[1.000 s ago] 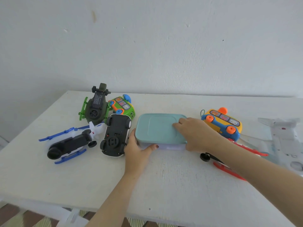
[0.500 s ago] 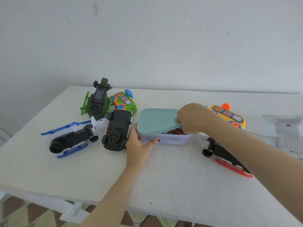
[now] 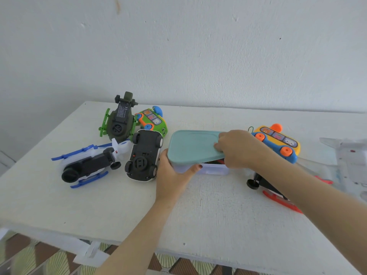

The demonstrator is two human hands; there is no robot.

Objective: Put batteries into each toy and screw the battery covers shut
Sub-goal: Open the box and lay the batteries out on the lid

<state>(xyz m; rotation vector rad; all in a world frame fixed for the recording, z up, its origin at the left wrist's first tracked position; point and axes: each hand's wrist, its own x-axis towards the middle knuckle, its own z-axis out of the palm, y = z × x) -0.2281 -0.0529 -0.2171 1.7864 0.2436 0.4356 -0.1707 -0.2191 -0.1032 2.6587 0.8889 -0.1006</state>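
A clear plastic box point(image 3: 213, 169) with a teal lid point(image 3: 191, 147) sits mid-table. My right hand point(image 3: 237, 148) grips the lid's right edge and tilts it up; red and dark items show in the gap. My left hand point(image 3: 171, 173) holds the box's left front corner. Toys lie upside down to the left: a white car point(image 3: 144, 155), a blue-and-white helicopter point(image 3: 89, 164) and a green helicopter point(image 3: 119, 123), with a green bus point(image 3: 154, 121) beside them. On the right are a yellow bus point(image 3: 278, 140), a red helicopter point(image 3: 274, 193) partly under my arm, and a white plane point(image 3: 352, 161).
The white table point(image 3: 208, 215) stands against a pale wall; its front edge is near the bottom of the view, with patterned floor below. Bare table surface lies in front of the box, between my two forearms.
My right hand moved from lying on the shut lid to gripping its right edge and lifting it, opening the box. My left hand stayed on the box.
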